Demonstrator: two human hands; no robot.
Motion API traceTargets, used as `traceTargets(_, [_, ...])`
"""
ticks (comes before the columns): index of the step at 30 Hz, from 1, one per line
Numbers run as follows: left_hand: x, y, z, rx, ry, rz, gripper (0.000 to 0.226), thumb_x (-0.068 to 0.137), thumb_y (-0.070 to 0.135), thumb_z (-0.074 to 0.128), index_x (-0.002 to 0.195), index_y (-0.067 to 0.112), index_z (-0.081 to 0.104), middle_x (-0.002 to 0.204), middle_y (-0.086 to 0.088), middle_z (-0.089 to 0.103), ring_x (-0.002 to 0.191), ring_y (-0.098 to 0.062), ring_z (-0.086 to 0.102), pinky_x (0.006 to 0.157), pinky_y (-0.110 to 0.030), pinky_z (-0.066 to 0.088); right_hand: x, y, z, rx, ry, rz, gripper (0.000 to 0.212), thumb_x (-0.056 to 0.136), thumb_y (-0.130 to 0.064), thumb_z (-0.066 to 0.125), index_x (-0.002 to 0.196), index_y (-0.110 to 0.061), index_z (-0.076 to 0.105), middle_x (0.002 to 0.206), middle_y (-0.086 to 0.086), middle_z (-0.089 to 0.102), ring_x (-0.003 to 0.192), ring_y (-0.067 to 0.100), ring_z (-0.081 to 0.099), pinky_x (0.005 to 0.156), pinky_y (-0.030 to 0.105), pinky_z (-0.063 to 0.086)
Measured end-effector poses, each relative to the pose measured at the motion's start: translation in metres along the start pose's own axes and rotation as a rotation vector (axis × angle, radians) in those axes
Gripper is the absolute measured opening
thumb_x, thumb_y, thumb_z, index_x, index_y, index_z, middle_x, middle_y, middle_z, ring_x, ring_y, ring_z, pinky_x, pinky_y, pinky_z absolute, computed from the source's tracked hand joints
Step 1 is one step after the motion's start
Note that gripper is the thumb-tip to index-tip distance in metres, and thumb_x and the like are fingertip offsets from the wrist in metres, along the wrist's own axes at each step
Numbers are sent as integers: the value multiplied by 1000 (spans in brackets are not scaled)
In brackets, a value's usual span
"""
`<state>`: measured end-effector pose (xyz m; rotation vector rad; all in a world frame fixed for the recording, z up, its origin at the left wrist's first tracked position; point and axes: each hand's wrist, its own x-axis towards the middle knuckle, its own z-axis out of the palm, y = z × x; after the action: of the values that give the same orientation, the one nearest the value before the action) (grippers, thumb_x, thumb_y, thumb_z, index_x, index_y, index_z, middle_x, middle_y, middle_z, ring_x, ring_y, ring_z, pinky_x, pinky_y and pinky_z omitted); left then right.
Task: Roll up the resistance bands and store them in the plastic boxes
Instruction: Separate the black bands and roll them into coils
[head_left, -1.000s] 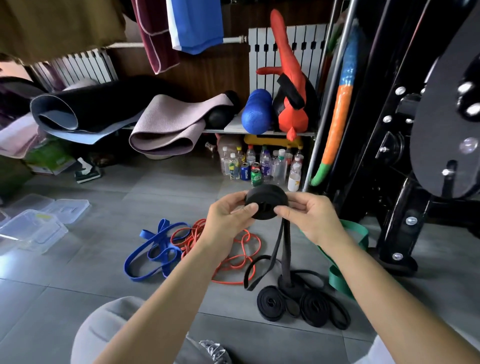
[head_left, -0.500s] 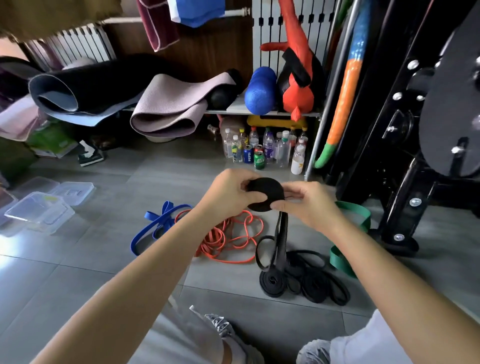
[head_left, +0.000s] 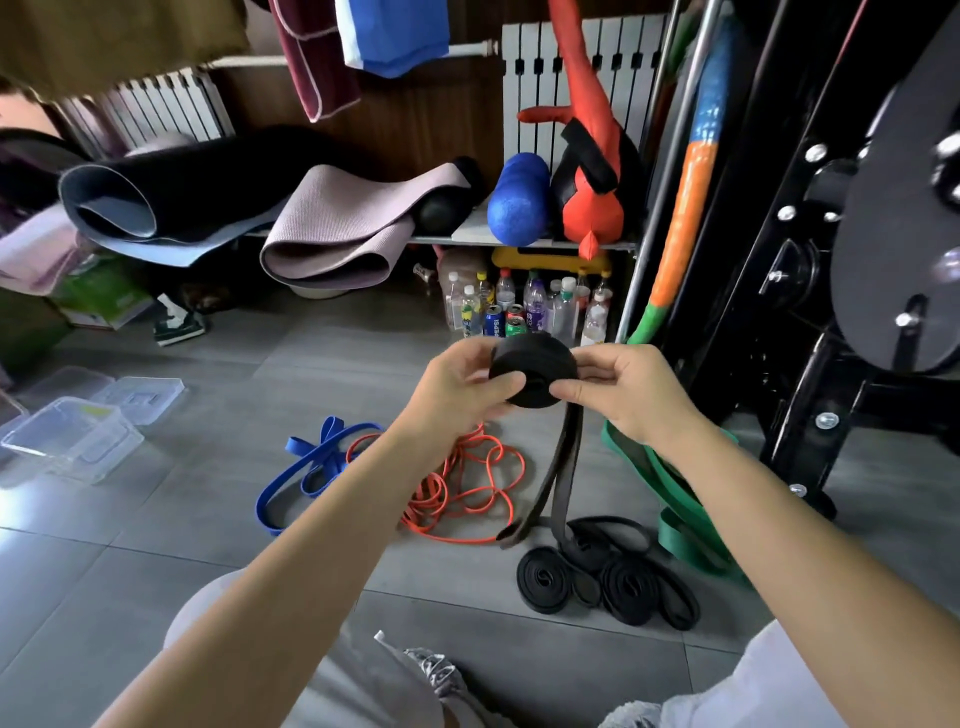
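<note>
Far left, the plastic boxes sit on the floor. Your left hand clasps the black band roll, held up mid-air; your right hand pinches its other edge. Soft, springy rubber, likely to unwind: squeeze the flat faces and mind the dangling tail.

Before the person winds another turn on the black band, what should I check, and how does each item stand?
1. Grip: left hand and right hand both pinch the black roll: ok.
2. Band fully wound: not ok, a loose tail hangs to the floor.
3. Loose tail free of the black pile on the floor: cannot tell.
4. Plastic box at the left, open and ready: cannot tell.
</note>
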<state>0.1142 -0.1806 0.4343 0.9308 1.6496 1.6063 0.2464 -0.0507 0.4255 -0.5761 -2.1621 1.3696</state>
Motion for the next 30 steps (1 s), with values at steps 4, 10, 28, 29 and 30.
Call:
traceTargets(4, [10, 16, -5, 874, -130, 264, 52, 76, 17, 74, 124, 24, 55, 118, 3, 61, 103, -13, 57, 90, -27, 46, 6, -6, -1, -305, -75, -8, 29, 73, -11, 77, 102, -13, 72, 87, -2, 71, 82, 12, 67, 82, 30, 54])
traceTargets(10, [16, 33, -9, 1179, -175, 300, 25, 77, 22, 71, 101, 19, 66, 86, 5, 62, 82, -15, 56, 68, -27, 40, 1, -5, 8, -174, -88, 15, 25, 69, -6, 80, 90, -17, 72, 80, -5, 70, 76, 7, 66, 80, 29, 53])
traceTargets(28, [25, 27, -9, 642, 12, 220, 46, 77, 11, 74, 118, 20, 55, 111, 4, 59, 102, -16, 59, 89, -30, 48, 17, -10, -12, 41, -10, -25, 31, 76, 1, 72, 89, -26, 66, 83, -15, 69, 76, -3, 66, 78, 16, 52])
traceTargets(29, [25, 33, -9, 781, -28, 284, 52, 76, 15, 75, 123, 21, 54, 111, 7, 57, 102, -15, 57, 90, -30, 45, 19, -11, -12, -7, -39, -29, 30, 75, 1, 73, 89, -26, 66, 83, -13, 69, 73, -3, 66, 78, 18, 52])
traceTargets(30, [24, 38, -9, 891, -72, 324, 53, 75, 18, 75, 124, 21, 54, 109, 8, 57, 101, -15, 56, 89, -30, 44, 20, -11, -11, -53, -58, -28, 29, 74, 0, 74, 90, -23, 68, 82, -10, 69, 71, -1, 66, 78, 20, 53])
